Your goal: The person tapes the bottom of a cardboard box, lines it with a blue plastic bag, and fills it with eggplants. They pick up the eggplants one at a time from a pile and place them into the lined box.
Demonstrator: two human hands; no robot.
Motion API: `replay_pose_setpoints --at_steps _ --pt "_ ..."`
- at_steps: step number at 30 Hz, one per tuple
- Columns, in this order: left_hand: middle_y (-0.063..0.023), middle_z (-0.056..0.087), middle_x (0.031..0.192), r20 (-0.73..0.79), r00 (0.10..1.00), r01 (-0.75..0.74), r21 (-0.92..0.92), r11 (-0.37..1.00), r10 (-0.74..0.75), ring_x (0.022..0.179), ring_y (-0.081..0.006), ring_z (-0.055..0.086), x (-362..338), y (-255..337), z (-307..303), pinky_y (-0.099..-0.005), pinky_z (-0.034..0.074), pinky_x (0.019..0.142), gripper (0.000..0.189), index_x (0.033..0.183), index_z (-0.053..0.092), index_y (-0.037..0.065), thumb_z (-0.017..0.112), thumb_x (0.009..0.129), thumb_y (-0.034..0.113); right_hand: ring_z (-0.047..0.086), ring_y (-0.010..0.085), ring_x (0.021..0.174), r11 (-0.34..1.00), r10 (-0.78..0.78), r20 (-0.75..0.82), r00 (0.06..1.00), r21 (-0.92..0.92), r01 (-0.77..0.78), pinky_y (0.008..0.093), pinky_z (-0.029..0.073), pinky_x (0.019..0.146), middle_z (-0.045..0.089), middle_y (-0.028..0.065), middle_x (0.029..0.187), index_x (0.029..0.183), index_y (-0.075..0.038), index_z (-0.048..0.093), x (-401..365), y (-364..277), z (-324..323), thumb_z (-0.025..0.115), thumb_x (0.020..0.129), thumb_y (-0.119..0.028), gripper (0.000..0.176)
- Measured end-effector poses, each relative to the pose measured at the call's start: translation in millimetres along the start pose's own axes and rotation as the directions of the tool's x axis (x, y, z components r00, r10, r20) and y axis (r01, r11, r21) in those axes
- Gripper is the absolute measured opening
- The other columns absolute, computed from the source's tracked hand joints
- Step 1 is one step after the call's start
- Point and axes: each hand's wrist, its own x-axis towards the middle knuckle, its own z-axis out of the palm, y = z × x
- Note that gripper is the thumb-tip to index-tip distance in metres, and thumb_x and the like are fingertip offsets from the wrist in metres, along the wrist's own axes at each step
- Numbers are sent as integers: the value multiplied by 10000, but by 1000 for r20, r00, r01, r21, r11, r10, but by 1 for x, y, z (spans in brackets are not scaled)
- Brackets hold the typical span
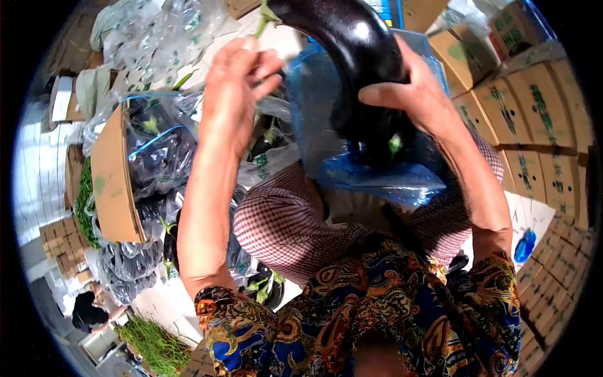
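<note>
A large glossy dark eggplant (358, 38) is held up at the top of the head view, its green stem pointing left. My right hand (418, 91) grips its thick end from the right side, thumb across the front. My left hand (235, 78) is at the stem, fingers curled, the fingertips seeming to pinch its tip. Below the eggplant stands a box lined with a blue plastic bag (314, 119). Inside the liner lies another eggplant (377, 135), with a green cap showing; the rest of the contents is hidden.
To the left, an open cardboard box (116, 179) stands by plastic-wrapped eggplants (160, 151). Stacked cartons (534, 119) line the right side. Long green vegetables (154, 339) lie lower left, near another person (88, 311). Clear plastic bags (157, 38) are heaped upper left.
</note>
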Motion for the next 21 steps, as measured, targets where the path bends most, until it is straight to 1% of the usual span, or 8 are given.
replay_pose_setpoints --at_steps 2,5,6,9,12,13,15,21 --pt "-85 624 963 210 978 11 -40 999 -2 862 -172 607 -16 -21 27 -349 492 799 427 1141 500 44 650 871 339 609 225 957 868 -145 -111 983 -491 72 328 477 849 627 146 1040 1170 -20 488 -22 -2 -16 856 607 -281 722" --pt "-54 617 938 346 937 99 -126 987 -50 829 -157 606 -36 -35 77 -313 501 759 440 1076 539 52 732 799 333 571 384 917 523 -385 -63 921 -837 162 434 478 792 589 178 941 1110 -24 472 -51 15 -9 871 539 -281 743" --pt "-47 614 930 370 926 128 -129 983 -71 820 -152 606 -39 -37 87 -302 503 748 439 1054 551 54 754 777 327 553 389 889 458 -308 -61 950 -884 91 468 460 772 562 162 901 1090 -20 473 -58 17 -5 871 520 -269 738" --pt "-23 602 921 391 907 203 -80 976 -157 870 -148 600 -21 -67 95 -289 493 788 459 1124 544 67 741 790 311 557 391 939 726 -159 -13 987 -679 109 466 457 821 574 195 946 1118 8 473 -71 44 -24 868 544 -331 775" --pt "-59 615 908 449 835 398 -93 913 -318 831 -166 621 -3 -85 86 -310 522 769 399 1062 559 39 670 813 330 544 395 1063 806 -52 150 987 -577 130 451 460 882 579 238 1096 1302 31 386 -80 58 -44 842 603 -401 940" --pt "-76 645 956 482 813 417 -89 905 -327 863 -183 638 1 -89 85 -321 526 808 381 1085 566 28 600 870 339 531 392 1097 797 186 173 967 -603 -45 441 453 903 560 250 1144 1341 30 339 -82 54 -46 826 622 -429 982" --pt "-95 656 944 512 769 427 34 903 -383 856 -197 645 18 -105 83 -324 529 809 414 1079 575 5 594 861 357 506 387 1166 660 616 208 760 -663 -354 421 440 947 521 274 1240 1420 27 245 -81 42 -47 793 661 -485 1068" --pt "-116 660 867 568 650 540 123 832 -505 783 -208 651 36 -131 93 -325 540 767 482 1037 598 -22 609 823 409 526 396 1125 832 394 218 893 -496 -246 418 436 931 497 292 1245 1380 42 296 -109 106 -61 681 741 -594 981"
